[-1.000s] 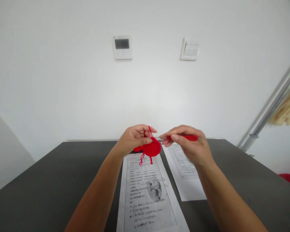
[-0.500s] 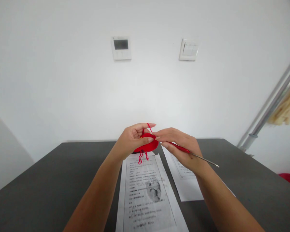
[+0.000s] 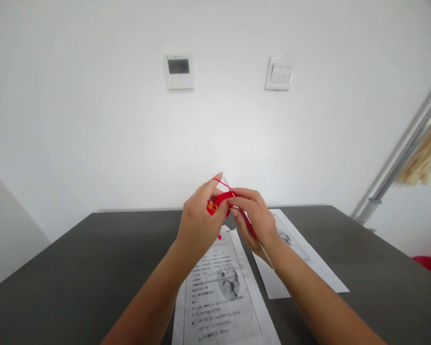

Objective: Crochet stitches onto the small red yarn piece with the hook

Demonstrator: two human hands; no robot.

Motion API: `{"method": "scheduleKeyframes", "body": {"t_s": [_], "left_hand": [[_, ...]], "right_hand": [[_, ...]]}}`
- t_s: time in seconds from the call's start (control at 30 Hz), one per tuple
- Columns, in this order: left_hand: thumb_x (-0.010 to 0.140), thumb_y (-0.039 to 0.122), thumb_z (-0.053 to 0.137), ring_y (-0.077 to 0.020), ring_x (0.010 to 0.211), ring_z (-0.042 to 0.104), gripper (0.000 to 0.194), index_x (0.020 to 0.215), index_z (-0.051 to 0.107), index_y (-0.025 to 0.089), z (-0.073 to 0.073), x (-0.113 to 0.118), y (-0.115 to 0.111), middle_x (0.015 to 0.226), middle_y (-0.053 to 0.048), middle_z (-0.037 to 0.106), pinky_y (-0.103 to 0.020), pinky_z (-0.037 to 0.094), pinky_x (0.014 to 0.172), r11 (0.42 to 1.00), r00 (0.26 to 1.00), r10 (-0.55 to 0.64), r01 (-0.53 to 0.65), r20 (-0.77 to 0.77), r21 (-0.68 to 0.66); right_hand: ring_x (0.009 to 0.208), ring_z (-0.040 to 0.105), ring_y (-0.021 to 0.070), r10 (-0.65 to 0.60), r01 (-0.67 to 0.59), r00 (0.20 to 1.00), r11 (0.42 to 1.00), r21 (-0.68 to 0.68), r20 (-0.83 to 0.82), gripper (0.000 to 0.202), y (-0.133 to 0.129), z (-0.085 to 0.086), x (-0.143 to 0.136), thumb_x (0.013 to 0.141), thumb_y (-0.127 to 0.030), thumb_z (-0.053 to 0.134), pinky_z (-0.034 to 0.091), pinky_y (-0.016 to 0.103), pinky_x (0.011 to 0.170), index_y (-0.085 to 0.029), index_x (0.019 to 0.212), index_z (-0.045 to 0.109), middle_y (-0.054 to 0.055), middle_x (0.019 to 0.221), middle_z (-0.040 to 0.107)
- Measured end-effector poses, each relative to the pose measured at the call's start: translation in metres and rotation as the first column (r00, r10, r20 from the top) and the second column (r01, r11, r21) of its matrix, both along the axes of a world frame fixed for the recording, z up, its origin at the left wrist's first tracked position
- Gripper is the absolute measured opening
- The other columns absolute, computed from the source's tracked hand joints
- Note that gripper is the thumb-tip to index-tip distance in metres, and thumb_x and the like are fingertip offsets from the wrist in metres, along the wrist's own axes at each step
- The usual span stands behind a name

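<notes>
Red crocheted fabric [image 3: 221,197] is pinched in my left hand [image 3: 202,211], with a small yellow item on its near side. A red strand of yarn runs from my raised left index finger to the fabric. My right hand [image 3: 254,214] grips a crochet hook with a red handle [image 3: 248,224]; its metal tip rises past the fabric's upper edge beside the strand, and its other metal end [image 3: 266,256] points down toward my right wrist. The fingertips of both hands meet at the fabric. A short red yarn end [image 3: 219,236] hangs below.
Two printed sheets, one nearer the middle [image 3: 224,306] and one to the right [image 3: 273,282], lie on the dark table [image 3: 75,278]. Behind it, the white wall bears a panel with a screen [image 3: 178,72] and a switch [image 3: 279,74]. A metal pole [image 3: 398,167] stands at right.
My left hand has turned and tilted the fabric, bringing the yellow item into view. My right hand has moved left, and the hook is now steeper, with its tip above the fabric.
</notes>
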State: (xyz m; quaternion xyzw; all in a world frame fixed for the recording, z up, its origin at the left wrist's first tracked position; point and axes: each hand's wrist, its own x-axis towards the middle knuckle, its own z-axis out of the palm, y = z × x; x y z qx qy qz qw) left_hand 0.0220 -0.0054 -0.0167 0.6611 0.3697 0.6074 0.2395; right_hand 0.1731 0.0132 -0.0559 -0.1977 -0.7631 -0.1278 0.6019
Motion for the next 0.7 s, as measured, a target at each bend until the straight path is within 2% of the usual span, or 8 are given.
{"method": "scheduleKeyframes", "body": {"t_s": [0.07, 0.17, 0.23, 0.3, 0.4, 0.5, 0.6, 0.7], "left_hand": [[0.077, 0.023, 0.074, -0.0164, 0.076, 0.064, 0.055, 0.131, 0.067, 0.016, -0.001, 0.000, 0.003, 0.080, -0.001, 0.069, -0.030, 0.053, 0.076, 0.963, 0.964, -0.202, 0.228, 0.172, -0.147], [0.066, 0.024, 0.085, -0.0150, 0.071, 0.066, 0.054, 0.118, 0.074, 0.014, 0.001, -0.009, 0.014, 0.075, -0.001, 0.071, -0.027, 0.053, 0.070, 0.767, 0.804, -0.466, 0.576, 0.370, -0.284], [0.064, 0.023, 0.086, -0.0151, 0.070, 0.067, 0.045, 0.108, 0.078, 0.012, 0.001, -0.018, 0.022, 0.078, -0.005, 0.074, -0.026, 0.052, 0.070, 0.616, 0.705, -0.568, 0.706, 0.424, -0.349], [0.064, 0.021, 0.086, -0.0149, 0.069, 0.068, 0.043, 0.106, 0.079, 0.012, 0.002, -0.025, 0.027, 0.080, -0.007, 0.076, -0.026, 0.051, 0.070, 0.534, 0.649, -0.616, 0.760, 0.446, -0.369], [0.067, 0.021, 0.086, -0.0153, 0.073, 0.069, 0.044, 0.110, 0.078, 0.014, 0.001, -0.027, 0.028, 0.083, -0.007, 0.078, -0.026, 0.052, 0.075, 0.531, 0.647, -0.634, 0.762, 0.423, -0.370], [0.068, 0.021, 0.087, -0.0163, 0.081, 0.071, 0.043, 0.110, 0.078, 0.018, 0.000, -0.022, 0.025, 0.086, -0.006, 0.079, -0.026, 0.052, 0.079, 0.614, 0.702, -0.600, 0.712, 0.384, -0.341], [0.066, 0.021, 0.088, -0.0146, 0.075, 0.069, 0.044, 0.109, 0.078, 0.018, 0.000, -0.020, 0.022, 0.083, -0.004, 0.078, -0.025, 0.051, 0.074, 0.668, 0.744, -0.556, 0.665, 0.370, -0.333], [0.067, 0.023, 0.086, -0.0125, 0.064, 0.064, 0.044, 0.110, 0.078, 0.016, 0.001, -0.023, 0.020, 0.080, -0.004, 0.075, -0.025, 0.048, 0.065, 0.669, 0.749, -0.545, 0.660, 0.377, -0.343]], "right_hand": [[0.102, 0.069, 0.0234, -0.019, 0.020, 1.000, 0.999, 0.048, -0.011, 0.029, 0.005, -0.005, -0.002, 0.096, -0.017, 0.058, 0.062, 0.040, 0.083, -0.027, 0.123, 0.059, 0.011, 0.116, 0.068], [0.102, 0.068, 0.0248, 0.108, -0.108, 0.994, 0.994, 0.019, -0.006, 0.025, 0.003, -0.001, 0.001, 0.096, -0.022, 0.060, 0.061, 0.044, 0.085, -0.029, 0.120, 0.059, 0.008, 0.111, 0.071], [0.103, 0.068, 0.0244, 0.208, -0.211, 0.977, 0.971, -0.109, -0.042, 0.022, -0.004, 0.007, 0.005, 0.096, -0.022, 0.059, 0.059, 0.045, 0.090, -0.028, 0.117, 0.060, 0.007, 0.107, 0.072], [0.103, 0.069, 0.0217, 0.279, -0.289, 0.957, 0.929, -0.230, -0.077, 0.017, -0.011, 0.016, 0.009, 0.096, -0.017, 0.060, 0.057, 0.043, 0.093, -0.027, 0.108, 0.065, 0.005, 0.105, 0.072], [0.101, 0.069, 0.0188, 0.309, -0.325, 0.946, 0.897, -0.300, -0.101, 0.018, -0.017, 0.022, 0.013, 0.095, -0.013, 0.062, 0.056, 0.040, 0.093, -0.028, 0.104, 0.069, 0.003, 0.103, 0.073], [0.099, 0.069, 0.0183, 0.288, -0.301, 0.954, 0.902, -0.309, -0.086, 0.018, -0.017, 0.023, 0.015, 0.094, -0.015, 0.065, 0.057, 0.038, 0.090, -0.028, 0.105, 0.071, 0.003, 0.103, 0.074], [0.096, 0.070, 0.0192, 0.275, -0.283, 0.959, 0.923, -0.262, -0.069, 0.020, -0.017, 0.025, 0.017, 0.092, -0.015, 0.068, 0.057, 0.038, 0.087, -0.028, 0.105, 0.073, 0.003, 0.100, 0.076], [0.094, 0.071, 0.0205, 0.293, -0.306, 0.952, 0.923, -0.234, -0.089, 0.021, -0.020, 0.030, 0.021, 0.089, -0.014, 0.071, 0.058, 0.040, 0.085, -0.029, 0.103, 0.076, 0.003, 0.098, 0.079]]}}
